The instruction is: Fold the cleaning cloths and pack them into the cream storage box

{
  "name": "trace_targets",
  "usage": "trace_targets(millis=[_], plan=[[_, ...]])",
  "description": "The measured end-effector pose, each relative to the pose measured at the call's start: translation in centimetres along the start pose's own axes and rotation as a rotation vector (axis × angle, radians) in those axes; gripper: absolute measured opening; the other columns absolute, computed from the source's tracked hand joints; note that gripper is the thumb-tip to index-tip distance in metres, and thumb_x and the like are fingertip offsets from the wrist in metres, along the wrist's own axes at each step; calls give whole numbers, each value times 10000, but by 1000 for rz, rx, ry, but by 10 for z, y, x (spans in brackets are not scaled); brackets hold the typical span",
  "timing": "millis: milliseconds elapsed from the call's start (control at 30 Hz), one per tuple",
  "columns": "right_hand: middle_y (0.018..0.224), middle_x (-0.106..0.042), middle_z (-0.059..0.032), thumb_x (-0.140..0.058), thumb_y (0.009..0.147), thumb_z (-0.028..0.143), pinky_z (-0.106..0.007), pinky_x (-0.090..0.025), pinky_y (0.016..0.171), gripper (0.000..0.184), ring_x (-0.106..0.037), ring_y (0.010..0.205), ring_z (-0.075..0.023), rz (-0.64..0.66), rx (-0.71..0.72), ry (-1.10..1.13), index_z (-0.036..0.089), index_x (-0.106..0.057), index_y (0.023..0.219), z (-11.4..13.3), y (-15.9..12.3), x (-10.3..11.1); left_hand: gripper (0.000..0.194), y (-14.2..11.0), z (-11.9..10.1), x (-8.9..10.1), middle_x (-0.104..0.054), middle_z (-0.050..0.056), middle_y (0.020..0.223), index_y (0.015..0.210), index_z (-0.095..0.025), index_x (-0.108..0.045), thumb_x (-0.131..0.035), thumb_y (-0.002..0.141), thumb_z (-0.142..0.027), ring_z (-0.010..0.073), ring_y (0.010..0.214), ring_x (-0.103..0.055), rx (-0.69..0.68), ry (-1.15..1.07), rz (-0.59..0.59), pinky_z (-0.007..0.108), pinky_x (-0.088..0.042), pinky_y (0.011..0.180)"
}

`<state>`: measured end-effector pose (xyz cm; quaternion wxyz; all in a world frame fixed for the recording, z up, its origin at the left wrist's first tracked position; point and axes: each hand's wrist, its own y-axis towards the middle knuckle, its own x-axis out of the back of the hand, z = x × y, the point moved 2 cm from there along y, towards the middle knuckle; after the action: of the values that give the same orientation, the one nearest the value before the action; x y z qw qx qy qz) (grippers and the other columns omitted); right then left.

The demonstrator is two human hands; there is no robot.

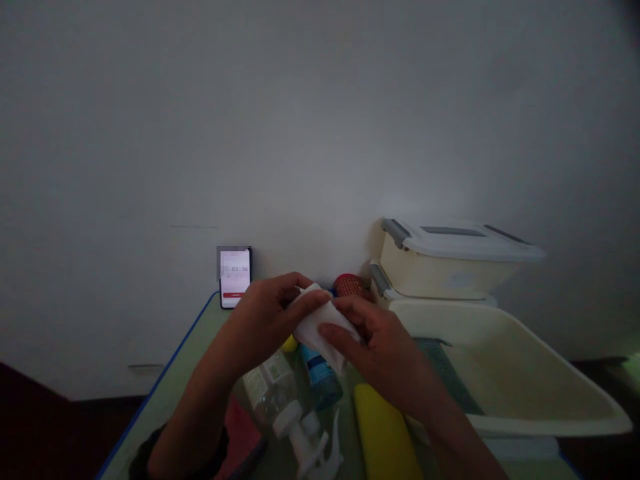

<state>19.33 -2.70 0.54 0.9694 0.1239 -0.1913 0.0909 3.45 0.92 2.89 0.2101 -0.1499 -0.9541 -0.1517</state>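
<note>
Both my hands grip a white cloth or tissue (327,327), held up over the table; its exact kind is unclear. My left hand (273,307) pinches its upper left side, thumb on top. From the right, my right hand (375,340) closes on the other side with thumb and fingers. A loose corner hangs down between the hands. Beneath them lie a clear pump bottle (273,387) with a white head and a blue bottle (320,377). A yellow cloth or sponge-like piece (385,433) lies below my right hand.
A phone (235,280) showing a timer leans against the wall. At right stand a large cream tub (530,353) holding a dark green item (445,370), and lidded boxes (450,267). A red basket (350,285) is behind my hands, a pink cloth (240,440) near my left forearm.
</note>
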Motion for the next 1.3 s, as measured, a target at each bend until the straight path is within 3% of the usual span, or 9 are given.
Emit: trace_targets(millis=[100, 367, 467, 600, 733, 867, 1000, 1100, 1300], plan=[[882, -686, -8, -621, 816, 306, -252, -492, 651, 196, -641, 774, -145, 36, -58, 137, 211, -616, 988, -2, 2, -8, 246, 3, 1, 1, -589, -31, 525, 677, -150, -627, -618, 769, -378, 79, 446, -482, 27, -37, -52, 160, -331, 403], [869, -719, 14, -662, 795, 343, -188, -505, 642, 208, -657, 749, -110, 49, -164, 378, 248, -658, 979, 3, -3, -12, 262, 11, 12, -5, -528, -62, 483, 674, -159, -534, -644, 721, -392, 43, 370, -407, 149, -595, 7, 130, -315, 354], [889, -721, 16, -641, 806, 347, -186, -512, 644, 201, -660, 757, -116, 39, -175, 225, 271, -670, 989, 3, -7, -7, 279, 10, 19, -3, -510, -59, 516, 698, -161, -524, -607, 762, -421, 47, 404, -413, 144, -556, 126, 136, -321, 376], [812, -722, 11, -623, 795, 354, -205, -504, 570, 190, -648, 671, -133, 34, -144, -32, 265, -692, 948, 4, -3, -1, 269, 4, 21, -1, -554, -29, 627, 779, -160, -572, -606, 780, -427, 86, 506, -515, 82, -293, 232, 164, -402, 443], [814, -701, 9, -588, 817, 398, -234, -497, 602, 211, -644, 696, -145, 74, -127, -118, 265, -685, 949, 1, 2, -2, 363, 2, 18, -3, -526, -36, 546, 715, -167, -559, -539, 799, -519, 97, 418, -516, 157, -150, 151, 164, -378, 355], [789, -670, 12, -565, 839, 428, -220, -477, 599, 225, -620, 703, -130, 102, -142, 39, 243, -670, 910, -4, 2, -2, 382, 3, 8, -7, -479, -53, 462, 609, -171, -522, -553, 785, -509, 85, 361, -485, 164, -113, 1, 149, -351, 310], [786, -683, 18, -601, 821, 408, -190, -463, 567, 206, -599, 664, -105, 136, -123, 228, 235, -675, 905, 5, -4, 10, 346, 0, -1, -20, -471, -74, 436, 628, -178, -512, -575, 770, -487, 70, 310, -443, 153, -318, -38, 141, -333, 271], [782, -693, 16, -611, 813, 405, -196, -465, 570, 206, -610, 673, -114, 141, -85, 206, 237, -686, 907, 17, -13, 22, 373, -5, -4, -29, -459, -85, 431, 620, -169, -496, -588, 758, -504, 43, 301, -405, 119, -516, -42, 126, -328, 288], [934, -706, 6, -591, 815, 440, -285, -467, 693, 259, -630, 813, -175, 55, -53, -176, 298, -680, 1013, 23, -28, 49, 245, -8, -7, -28, -614, -23, 572, 691, -127, -616, -730, 674, -342, 68, 469, -543, 135, -603, 229, 152, -436, 444]])
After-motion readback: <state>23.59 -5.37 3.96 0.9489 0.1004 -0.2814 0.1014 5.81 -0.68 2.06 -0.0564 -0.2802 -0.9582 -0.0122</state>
